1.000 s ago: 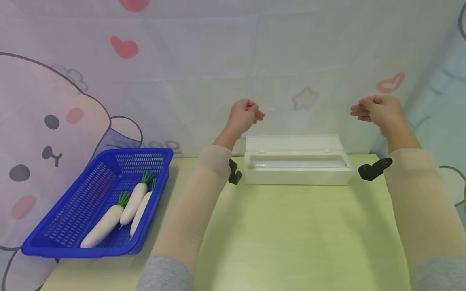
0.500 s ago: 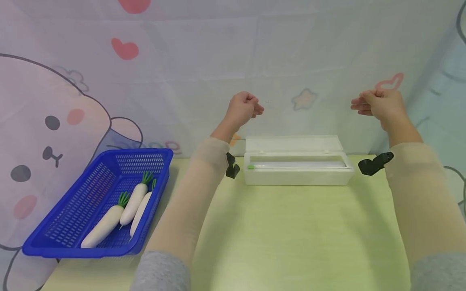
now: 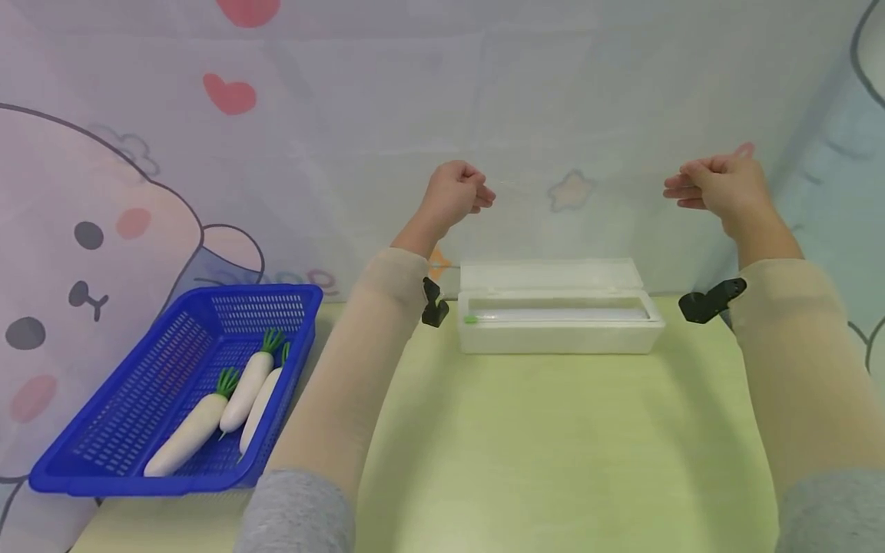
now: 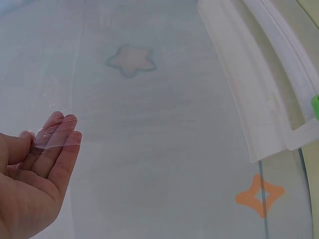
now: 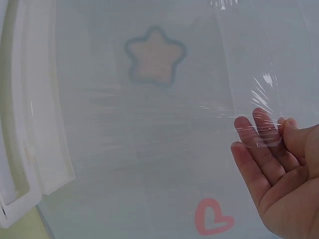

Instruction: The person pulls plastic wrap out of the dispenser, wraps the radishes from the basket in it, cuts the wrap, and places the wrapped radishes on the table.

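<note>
Head view shows the left hand (image 3: 451, 193) and the right hand (image 3: 726, 192) raised well apart before a printed cloth (image 3: 380, 92). Each hand pinches with thumb and forefinger a transparent film (image 5: 261, 94), while the other fingers are extended, as both wrist views show. The film is spread in the space between the two hands. Lower, a long white box (image 3: 560, 340) stands on the green table (image 3: 567, 438), its lid (image 3: 549, 274) open; a pale roll (image 3: 567, 315) lies inside, and a green piece (image 3: 471, 319) is at its left end. On the left side, a blue basket (image 3: 131, 485) contains three white radishes (image 3: 247, 392).
</note>
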`<state>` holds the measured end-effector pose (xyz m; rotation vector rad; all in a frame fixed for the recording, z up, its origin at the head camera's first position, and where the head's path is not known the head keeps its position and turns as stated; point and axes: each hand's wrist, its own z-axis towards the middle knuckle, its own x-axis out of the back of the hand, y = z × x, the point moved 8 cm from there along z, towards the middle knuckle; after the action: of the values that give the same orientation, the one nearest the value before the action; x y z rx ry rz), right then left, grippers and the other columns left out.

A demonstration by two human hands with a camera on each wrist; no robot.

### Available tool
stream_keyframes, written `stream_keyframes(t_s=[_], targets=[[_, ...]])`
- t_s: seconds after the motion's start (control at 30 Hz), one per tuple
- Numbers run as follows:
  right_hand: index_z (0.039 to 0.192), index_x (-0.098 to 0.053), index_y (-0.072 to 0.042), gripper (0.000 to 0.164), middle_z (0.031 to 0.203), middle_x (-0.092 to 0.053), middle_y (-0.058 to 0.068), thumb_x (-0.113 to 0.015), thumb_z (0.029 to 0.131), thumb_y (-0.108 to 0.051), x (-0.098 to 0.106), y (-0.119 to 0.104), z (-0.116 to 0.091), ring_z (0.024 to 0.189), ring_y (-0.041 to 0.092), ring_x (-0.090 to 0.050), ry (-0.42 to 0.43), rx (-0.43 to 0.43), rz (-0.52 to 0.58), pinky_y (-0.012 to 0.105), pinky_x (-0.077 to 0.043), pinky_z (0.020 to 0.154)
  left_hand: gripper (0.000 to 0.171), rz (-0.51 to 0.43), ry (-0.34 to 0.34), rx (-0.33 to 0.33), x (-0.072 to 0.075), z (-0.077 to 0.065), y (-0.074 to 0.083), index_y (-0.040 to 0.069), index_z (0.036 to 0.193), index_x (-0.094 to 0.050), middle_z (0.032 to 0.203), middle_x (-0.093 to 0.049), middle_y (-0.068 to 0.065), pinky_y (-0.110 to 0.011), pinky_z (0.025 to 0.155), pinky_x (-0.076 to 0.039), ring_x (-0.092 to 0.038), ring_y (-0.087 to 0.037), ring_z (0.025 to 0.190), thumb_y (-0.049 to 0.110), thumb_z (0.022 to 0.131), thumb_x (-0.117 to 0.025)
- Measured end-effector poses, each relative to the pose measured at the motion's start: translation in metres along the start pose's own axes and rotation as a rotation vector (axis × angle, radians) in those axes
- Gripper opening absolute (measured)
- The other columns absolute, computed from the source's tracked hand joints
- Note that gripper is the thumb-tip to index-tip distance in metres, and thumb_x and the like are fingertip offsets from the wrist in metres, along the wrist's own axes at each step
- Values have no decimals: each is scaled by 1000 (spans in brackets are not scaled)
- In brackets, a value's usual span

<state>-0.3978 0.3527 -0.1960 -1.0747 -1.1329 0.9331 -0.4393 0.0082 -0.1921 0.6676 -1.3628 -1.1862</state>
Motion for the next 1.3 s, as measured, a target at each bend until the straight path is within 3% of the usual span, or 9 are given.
stream_keyframes(t_s=[0.23, 0.47, 0.67, 0.93, 1.07, 1.13, 1.2, 1.27, 1.3], targets=[[104, -58, -8, 19, 71, -69, -15, -50, 100, -25, 2, -5, 2, 67, -2, -68, 12, 7, -12, 14, -52, 61, 21, 1, 15, -11, 3, -1, 4, 2, 114, -54, 108, -67, -13, -27, 85, -52, -66, -21, 99, 16, 103, -42], [113, -55, -6, 25, 73, -68, -17, -50, 100, -27, 3, -10, 1, 69, -3, -67, 4, 7, -46, 12, -51, 61, 20, -1, 21, -33, 8, -4, 10, 2, 113, -54, 107, -68, -14, -32, 89, -51, -66, -21, 98, 17, 103, -43], [110, -53, -8, 25, 83, -67, -23, -50, 99, -30, 6, -14, -7, 74, -5, -67, -57, 78, -75, 11, -51, 65, 17, 45, 1, -104, 9, -10, 14, 4, 107, -54, 105, -64, -12, -32, 84, -53, -64, -22, 96, 17, 103, -44], [106, -64, -19, 25, 88, -69, -22, -54, 96, -39, 15, -10, -30, 80, -8, -65, -105, 214, -210, 10, -50, 69, 14, 131, -42, -244, 7, -40, 20, 3, 103, -56, 99, -57, -11, -28, 80, -54, -57, -19, 90, 15, 101, -47], [113, -65, -22, 31, 91, -65, -30, -49, 96, -44, 27, -4, -46, 81, -11, -63, -74, 212, -327, 20, -43, 99, 14, 89, -90, -281, -1, -56, 22, 1, 104, -56, 98, -57, -11, -29, 82, -55, -59, -21, 90, 12, 101, -48], [115, -64, -24, 31, 92, -63, -33, -48, 97, -44, 33, -1, -55, 80, -13, -62, -54, 217, -363, 34, -31, 112, 14, 67, -115, -291, -6, -64, 24, -1, 104, -56, 99, -57, -13, -29, 82, -55, -59, -22, 90, 10, 101, -48], [113, -66, -23, 29, 92, -63, -32, -48, 98, -40, 37, 2, -64, 79, -12, -61, -34, 245, -362, 31, -31, 112, 14, 65, -138, -297, -10, -72, 25, -1, 104, -56, 99, -57, -13, -26, 81, -54, -60, -22, 90, 9, 100, -49], [108, -67, -22, 23, 90, -64, -30, -49, 99, -34, 42, 4, -75, 78, -12, -62, -9, 296, -350, 16, -38, 101, 13, 63, -159, -303, -15, -80, 27, -1, 104, -56, 100, -58, -15, -25, 81, -54, -61, -23, 90, 9, 100, -49], [104, -68, -20, 21, 89, -64, -27, -50, 99, -30, 43, 6, -80, 77, -11, -62, 0, 321, -322, 16, -40, 99, 13, 64, -169, -303, -17, -84, 27, -1, 104, -56, 100, -59, -15, -25, 80, -54, -61, -23, 90, 8, 100, -49]])
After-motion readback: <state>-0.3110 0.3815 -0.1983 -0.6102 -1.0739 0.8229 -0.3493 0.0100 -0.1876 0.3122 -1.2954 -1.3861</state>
